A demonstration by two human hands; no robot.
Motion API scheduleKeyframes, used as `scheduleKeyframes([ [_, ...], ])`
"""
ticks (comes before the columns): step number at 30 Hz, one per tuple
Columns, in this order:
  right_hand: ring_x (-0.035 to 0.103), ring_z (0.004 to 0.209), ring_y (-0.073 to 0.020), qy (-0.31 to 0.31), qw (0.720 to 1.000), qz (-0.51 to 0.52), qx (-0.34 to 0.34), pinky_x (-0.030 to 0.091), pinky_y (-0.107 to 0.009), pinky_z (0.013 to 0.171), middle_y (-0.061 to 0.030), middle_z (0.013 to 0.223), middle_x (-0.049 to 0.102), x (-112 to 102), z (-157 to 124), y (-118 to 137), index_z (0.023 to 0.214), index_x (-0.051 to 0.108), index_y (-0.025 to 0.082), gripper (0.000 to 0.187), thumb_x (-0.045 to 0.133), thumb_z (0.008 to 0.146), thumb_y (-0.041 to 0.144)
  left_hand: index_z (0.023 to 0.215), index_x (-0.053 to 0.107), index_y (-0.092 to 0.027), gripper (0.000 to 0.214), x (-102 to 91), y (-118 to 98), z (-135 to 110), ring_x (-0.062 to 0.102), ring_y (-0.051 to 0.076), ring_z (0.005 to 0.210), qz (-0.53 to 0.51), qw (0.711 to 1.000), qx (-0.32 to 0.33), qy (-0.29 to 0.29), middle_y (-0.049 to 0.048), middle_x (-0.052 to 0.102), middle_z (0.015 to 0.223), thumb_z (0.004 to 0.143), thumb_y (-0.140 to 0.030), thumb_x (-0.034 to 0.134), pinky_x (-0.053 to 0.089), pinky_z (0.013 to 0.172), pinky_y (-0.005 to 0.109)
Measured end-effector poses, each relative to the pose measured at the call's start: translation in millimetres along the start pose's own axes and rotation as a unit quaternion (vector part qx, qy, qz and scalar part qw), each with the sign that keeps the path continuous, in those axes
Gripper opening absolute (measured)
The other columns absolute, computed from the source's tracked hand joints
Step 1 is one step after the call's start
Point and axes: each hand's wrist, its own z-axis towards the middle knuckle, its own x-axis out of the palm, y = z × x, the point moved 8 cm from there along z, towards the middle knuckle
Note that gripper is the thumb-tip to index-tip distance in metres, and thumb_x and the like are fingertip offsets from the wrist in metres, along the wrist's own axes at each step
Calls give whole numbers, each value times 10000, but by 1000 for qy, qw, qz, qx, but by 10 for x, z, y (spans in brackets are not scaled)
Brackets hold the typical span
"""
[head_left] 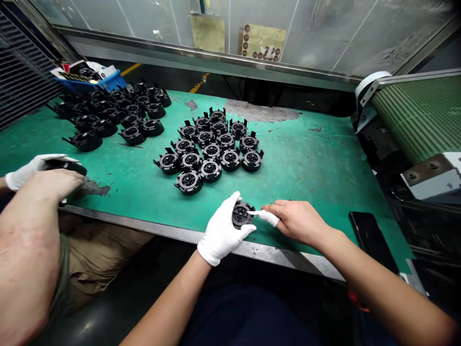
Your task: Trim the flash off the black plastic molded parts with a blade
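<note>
My left hand (224,229), in a white glove, is closed around a round black plastic part (242,215) near the table's front edge. Its ribbed inner face is turned up toward me. From the right, my bare right hand (293,218) pinches a thin, pale, pointed tool (253,212), whose exact kind I cannot make out. The tip reaches the part's upper face. White wrapping covers one digit of this hand. Just beyond my hands stands a cluster of similar black round parts (211,150) with upright tabs.
At left, a co-worker's hands (57,180) hold another black part. More black parts (118,113) stand at the back left, before a blue basket (91,84). A phone (376,240) lies at the right on the green tabletop (306,163). A green conveyor belt (421,110) stands beyond.
</note>
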Motion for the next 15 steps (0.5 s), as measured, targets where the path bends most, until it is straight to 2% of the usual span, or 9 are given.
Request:
scheduleKeyframes([
  [7, 691, 809, -208, -1, 999, -50, -4, 295, -305, 537, 2, 982, 733, -72, -13, -20, 1296, 632, 319, 444, 450, 901, 229, 1506, 308, -190, 955, 0, -2, 11, 500, 281, 1359, 11, 1000, 11, 8, 136, 516, 1446, 756, -532, 790, 406, 1171, 446],
  [13, 685, 827, -197, 20, 999, -40, -31, 298, -290, 540, 0, 960, 728, -75, 60, -2, 1260, 648, 350, 412, 448, 915, 245, 1498, 322, -192, 928, 14, 1, 24, 482, 283, 1374, 9, 1000, 5, 23, 133, 499, 1463, 764, -514, 788, 389, 1183, 449],
  [15, 681, 866, -203, 22, 999, -33, -11, 338, -283, 572, -2, 972, 727, -71, 104, -127, 1249, 651, 379, 383, 458, 930, 293, 1499, 323, -206, 916, 1, 5, 29, 478, 277, 1377, -1, 1000, -4, 31, 121, 490, 1474, 765, -479, 796, 382, 1190, 447],
])
